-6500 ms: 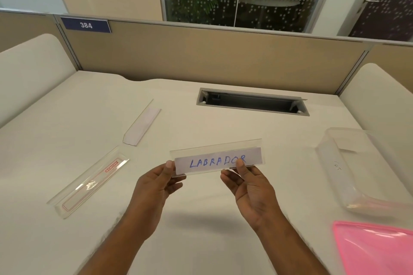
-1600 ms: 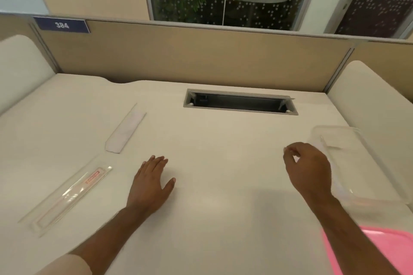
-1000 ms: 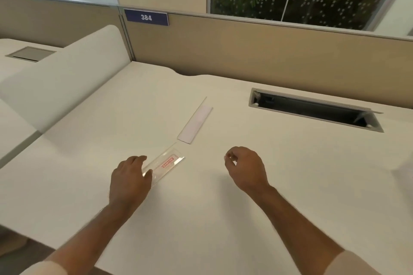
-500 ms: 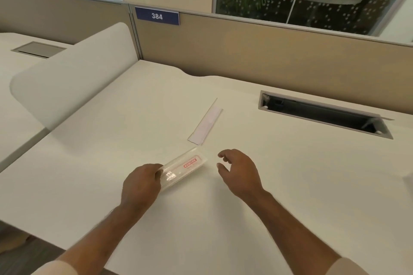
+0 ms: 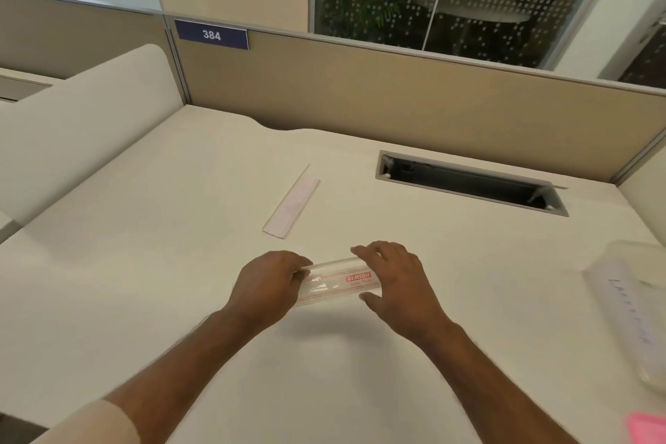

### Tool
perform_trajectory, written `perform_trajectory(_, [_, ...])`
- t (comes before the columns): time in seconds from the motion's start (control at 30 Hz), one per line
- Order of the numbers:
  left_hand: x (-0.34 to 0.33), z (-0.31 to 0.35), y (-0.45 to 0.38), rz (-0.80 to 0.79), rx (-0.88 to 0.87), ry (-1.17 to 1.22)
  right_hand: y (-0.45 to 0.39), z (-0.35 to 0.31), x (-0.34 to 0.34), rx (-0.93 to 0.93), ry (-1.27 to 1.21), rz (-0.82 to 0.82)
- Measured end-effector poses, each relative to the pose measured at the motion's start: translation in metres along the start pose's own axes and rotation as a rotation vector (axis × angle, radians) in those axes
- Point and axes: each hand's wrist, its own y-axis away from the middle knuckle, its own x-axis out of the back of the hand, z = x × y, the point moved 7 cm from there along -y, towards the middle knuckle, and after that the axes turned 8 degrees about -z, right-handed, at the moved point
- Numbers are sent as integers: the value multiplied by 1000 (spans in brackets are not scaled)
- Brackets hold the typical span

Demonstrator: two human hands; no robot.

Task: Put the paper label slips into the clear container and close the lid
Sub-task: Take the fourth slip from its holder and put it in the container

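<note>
A clear plastic sleeve with red printing is held just above the white desk in front of me. My left hand grips its left end. My right hand holds its right end, fingers over the far edge and thumb under the near edge. A white label slip in a clear holder lies on the desk beyond them. The clear container sits at the right edge, partly cut off, with a handwritten slip inside. A corner of the pink lid shows at the bottom right.
A grey cable slot is cut into the desk at the back right. A tan partition with a blue "384" plate closes the far side. A rounded white divider bounds the left.
My left hand lifted the red-printed sleeve and carried it right toward the middle. My right hand came in and took its other end. The view swung right, bringing the container into sight.
</note>
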Motion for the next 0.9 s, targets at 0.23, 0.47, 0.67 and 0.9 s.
perform_trajectory(0.23, [-14,41,-8,-53,-65,34,39,29,23,-43,-25,40])
perform_trajectory(0.47, [-11,52,-6,75,-23,166,76,64,42,-146,-74,117])
perform_trajectory(0.67, [-8,52,10,253,66,617,106,96,52,-289,-206,209])
perform_trajectory(0.9, [-60,87,30,62,108,880,125,109,43,-408,-654,340])
